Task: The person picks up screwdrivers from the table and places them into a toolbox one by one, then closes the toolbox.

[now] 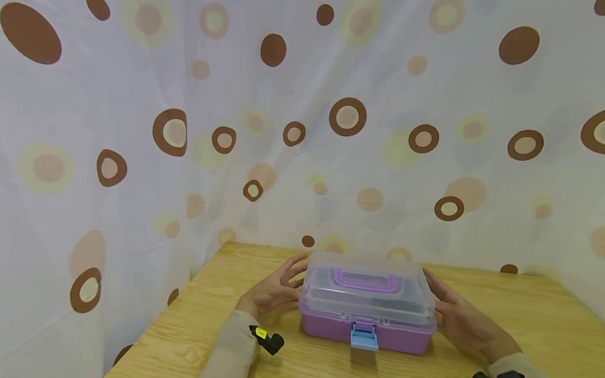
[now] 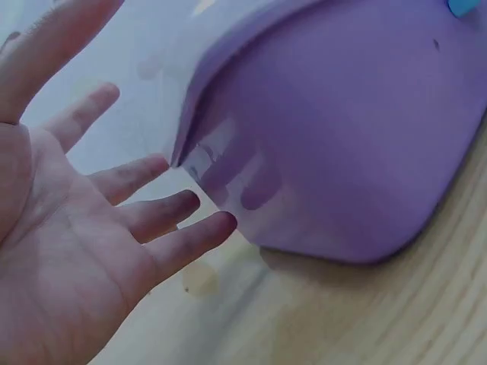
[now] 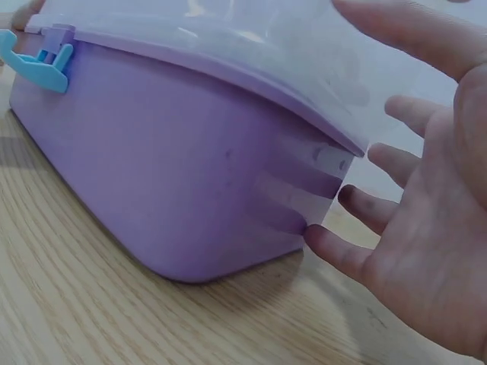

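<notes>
A purple storage box (image 1: 323, 325) with a clear lid (image 1: 318, 301) sits on the wooden table, its lid down. On the lid lies a purple carrying handle (image 1: 366, 286), and a light blue latch (image 1: 364, 338) sticks outward at the front. My left hand (image 1: 274, 291) is at the box's left end, fingers spread and fairly straight, fingertips right by the side wall. At the right end my right hand (image 1: 460, 319) mirrors it, fingers extended along the side. Both wrist views show the palms facing the box, with the fingers reflected in its purple wall (image 3: 175, 152).
The wooden table (image 1: 177, 340) extends around the box on all sides. Behind and to the left hangs a white curtain (image 1: 296, 77) with brown and beige dots. Small black cameras (image 1: 267, 339) are strapped to both wrists.
</notes>
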`<state>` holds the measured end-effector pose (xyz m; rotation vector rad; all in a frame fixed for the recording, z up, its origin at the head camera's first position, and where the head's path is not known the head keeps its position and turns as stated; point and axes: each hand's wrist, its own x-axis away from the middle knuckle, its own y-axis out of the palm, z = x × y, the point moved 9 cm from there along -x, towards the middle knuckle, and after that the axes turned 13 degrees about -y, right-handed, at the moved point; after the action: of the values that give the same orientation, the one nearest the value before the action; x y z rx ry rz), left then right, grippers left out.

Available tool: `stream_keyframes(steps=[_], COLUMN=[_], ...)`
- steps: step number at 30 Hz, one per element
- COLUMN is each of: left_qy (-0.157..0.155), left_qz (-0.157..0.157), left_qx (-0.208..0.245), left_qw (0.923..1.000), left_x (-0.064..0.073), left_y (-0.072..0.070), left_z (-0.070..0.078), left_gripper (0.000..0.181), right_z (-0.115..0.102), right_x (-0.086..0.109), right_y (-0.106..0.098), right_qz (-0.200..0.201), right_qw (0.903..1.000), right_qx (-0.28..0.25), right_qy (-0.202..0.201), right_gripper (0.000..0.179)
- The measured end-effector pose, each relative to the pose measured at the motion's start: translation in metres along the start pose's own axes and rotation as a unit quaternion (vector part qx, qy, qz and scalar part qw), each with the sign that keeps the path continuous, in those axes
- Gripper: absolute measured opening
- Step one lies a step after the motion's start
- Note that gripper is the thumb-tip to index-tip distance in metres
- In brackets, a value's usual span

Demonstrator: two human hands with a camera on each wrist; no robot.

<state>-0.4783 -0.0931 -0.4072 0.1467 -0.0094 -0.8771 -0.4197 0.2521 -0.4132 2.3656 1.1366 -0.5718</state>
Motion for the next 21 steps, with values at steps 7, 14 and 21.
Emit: stream_keyframes(steps=[7,14,21], left_qy=[0.044,0.038,0.044], left_qz=[0.073,0.144,0.156], left_qx=[-0.046,-0.245,-0.446], left_qw=[0.9953,0.958,0.8805], left_x=[0.004,-0.001,-0.01], left_y=[0.005,0.035,0.075], left_z=[0.04,0.075,0.091], left_gripper=[0.084,0.063,0.056], right_z=[-0.016,-0.024,-0.039], right_x=[-0.004,-0.002,0.007], right_y=[0.001,-0.004,-0.007], right_qz=[0.054,0.123,0.187], right_qw=[0.9948,0.9685,0.9438], right_qx=[0.086,0.213,0.272], right_qy=[0.009,0.038,-0.014], right_gripper=[0.064,0.061,0.043])
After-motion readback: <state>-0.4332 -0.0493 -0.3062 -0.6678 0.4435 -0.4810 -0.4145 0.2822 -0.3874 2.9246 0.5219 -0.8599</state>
